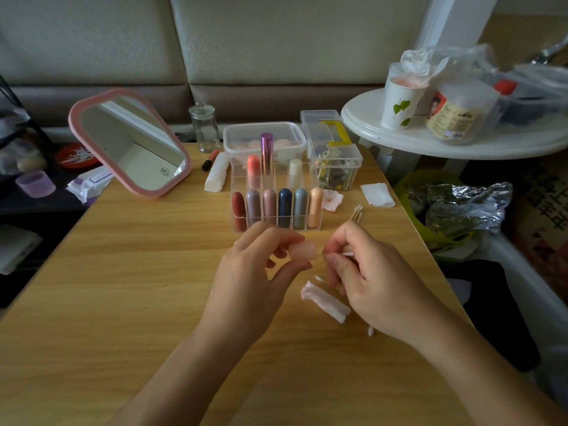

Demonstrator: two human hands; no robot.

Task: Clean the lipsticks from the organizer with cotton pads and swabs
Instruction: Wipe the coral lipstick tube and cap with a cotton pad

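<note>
Hands meet just below the middle of the frame, over a light wooden table [138, 272]. The left hand [255, 272] pinches a small pale pink translucent lipstick piece [302, 251] between thumb and fingertips; I cannot tell whether it is a cap or a tube. The right hand [365, 272] has its fingers curled round a thin white-tipped cotton swab [347, 254], whose stick points left and reaches the pink piece. Just under the right hand's fingers a folded white cotton pad stained pink [325, 301] lies flat on the wood. Beyond the hands, at the centre of the frame, stands a clear acrylic compartment organizer [239, 182]. Its front row holds six rounded lipsticks [285, 207] upright: red, mauve, pink, navy, grey-blue and peach. Behind them stand a coral lipstick [253, 167], a metallic purple tube [266, 152] and a cream one [295, 170]. Right of the organizer lie a few loose wooden-stick swabs [356, 212] and a clean white pad [377, 194]. At upper left a pink-framed mirror [129, 142] leans back.
</note>
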